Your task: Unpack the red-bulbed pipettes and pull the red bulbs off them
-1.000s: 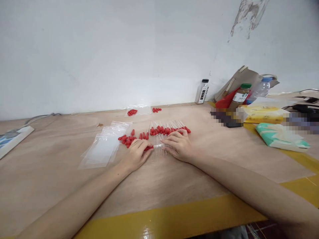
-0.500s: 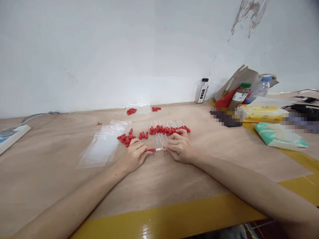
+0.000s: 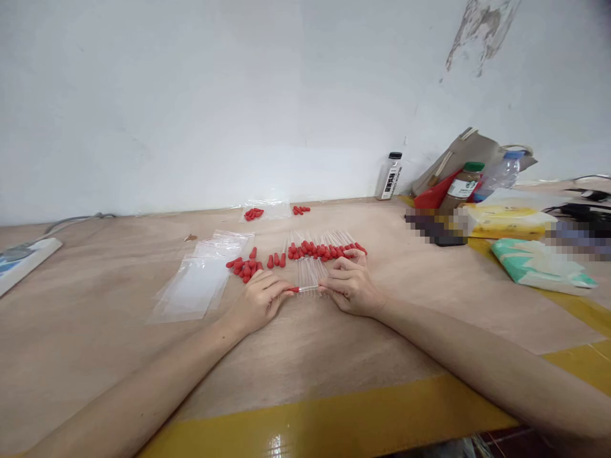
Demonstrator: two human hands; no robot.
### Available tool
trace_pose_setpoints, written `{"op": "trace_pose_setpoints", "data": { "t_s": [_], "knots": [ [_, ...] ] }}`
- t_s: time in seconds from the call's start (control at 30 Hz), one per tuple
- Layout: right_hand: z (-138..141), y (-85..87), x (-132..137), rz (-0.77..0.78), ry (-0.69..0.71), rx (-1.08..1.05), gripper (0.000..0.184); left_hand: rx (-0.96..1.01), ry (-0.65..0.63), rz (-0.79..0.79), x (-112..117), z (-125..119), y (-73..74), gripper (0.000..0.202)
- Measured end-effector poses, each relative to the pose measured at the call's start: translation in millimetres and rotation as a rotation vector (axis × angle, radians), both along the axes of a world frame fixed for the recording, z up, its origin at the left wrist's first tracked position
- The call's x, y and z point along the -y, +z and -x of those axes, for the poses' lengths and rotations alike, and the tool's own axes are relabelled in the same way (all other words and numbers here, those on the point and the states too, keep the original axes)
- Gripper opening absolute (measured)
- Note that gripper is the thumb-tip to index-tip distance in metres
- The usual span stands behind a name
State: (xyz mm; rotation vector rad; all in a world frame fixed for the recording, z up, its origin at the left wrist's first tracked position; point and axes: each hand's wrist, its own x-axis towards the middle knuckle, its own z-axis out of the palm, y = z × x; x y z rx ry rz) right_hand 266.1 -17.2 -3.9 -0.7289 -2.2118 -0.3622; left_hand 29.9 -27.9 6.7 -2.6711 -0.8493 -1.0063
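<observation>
My left hand [image 3: 265,294] pinches a red rubber dropper bulb [image 3: 294,289]. A clear dropper tube [image 3: 308,289] runs from the bulb's open end to my right hand [image 3: 352,286], whose closed fingertips grip its other end. The tube lies level between both hands. Just beyond are a row of droppers with red bulbs [image 3: 324,250] and a bundle of bare clear tubes [image 3: 310,270]. Past my left hand lies a pile of loose red bulbs [image 3: 245,266], with a few single bulbs [image 3: 275,260] to its right.
Flat clear plastic bags [image 3: 195,286] lie at left. Farther back is a bag with red bulbs [image 3: 267,211]. Bottles [image 3: 391,176], a grey bag [image 3: 451,156] and tissue packs [image 3: 539,267] stand or lie at right. A power strip [image 3: 28,264] is at far left.
The right hand sits slightly farther from the left, and more of the clear tube shows between them. Both hands keep their holds. The whole view has shifted slightly.
</observation>
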Motion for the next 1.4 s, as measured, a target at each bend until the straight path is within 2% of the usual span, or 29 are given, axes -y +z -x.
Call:
{"op": "trace_pose_setpoints", "data": {
  "t_s": [0.2,0.3,0.43,0.53,0.67,0.77,0.9,1.03,1.1,1.2,1.3,1.4],
  "knots": [
    [-7.2,4.1,-0.7,-0.013,0.021,-0.035,0.02,0.0,-0.012,-0.018,-2.5,7.9,2.1,0.011],
    [-17.3,7.1,-3.1,0.014,-0.046,-0.085,0.023,0.071,0.06,-0.046,-8.5,21.3,8.3,0.013],
    [-17.4,7.7,-7.0,0.074,-0.089,-0.134,0.021,0.176,0.225,-0.039,-19.2,32.5,22.9,0.017],
    [-5.1,11.2,-7.9,0.134,-0.124,-0.19,0.019,0.223,0.424,0.015,-32.4,39.5,35.4,0.024],
    [17.1,22.5,-6.3,0.166,-0.169,-0.19,0.018,0.265,0.672,0.269,-55.5,55.8,44.0,0.028],
    [34.8,27.1,-6.7,0.123,-0.196,-0.129,0.019,0.29,0.75,0.401,-66.6,65.1,40.4,0.028],
    [56.3,21.2,-10.1,0.04,-0.223,0.037,0.021,0.261,0.797,0.483,-69.3,69.8,29.2,0.024],
    [68.8,14.2,-9.1,0.077,-0.256,0.143,0.021,0.235,0.806,0.573,-69.4,72.6,24.3,0.027],
    [70.8,14.1,-5.7,0.135,-0.265,0.156,0.023,0.222,0.812,0.526,-69.5,72.3,25.8,0.032],
    [70.7,16.7,0.8,0.239,-0.254,0.15,0.033,0.169,0.781,0.369,-66.7,65.0,29.9,0.033],
    [69.8,19.3,5.3,0.303,-0.233,0.147,0.044,0.048,0.682,0.26,-59.6,47.0,32.9,0.031],
    [68.1,21.5,6.1,0.319,-0.221,0.144,0.051,-0.081,0.56,0.273,-54.0,25.7,32.9,0.036]
  ]
}}
